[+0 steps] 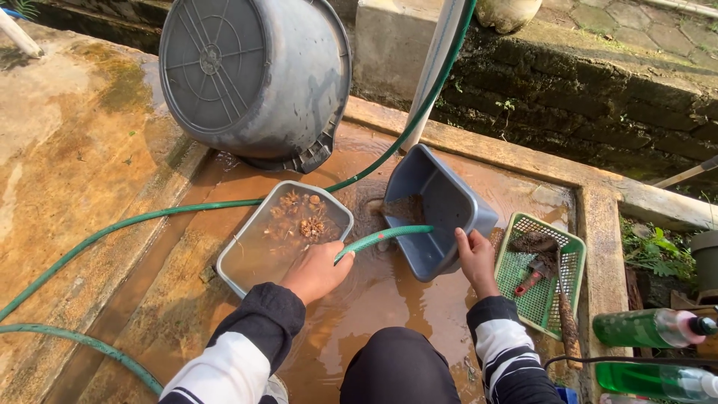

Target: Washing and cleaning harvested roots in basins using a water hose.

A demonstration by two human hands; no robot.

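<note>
My left hand grips the end of a green hose, whose tip points into a grey plastic tub. That tub is tipped on its side, with muddy soil inside near its lower wall. My right hand holds the tub's near rim. To the left of the hose lies a shallow grey tray of muddy water with brown roots and debris at its far end. Everything sits on a wet concrete floor covered in brown water.
A large grey bucket lies tipped on its side at the back. A green mesh basket with a red-handled tool stands to the right. Green spray bottles lie at the far right. A raised concrete curb borders the wet area.
</note>
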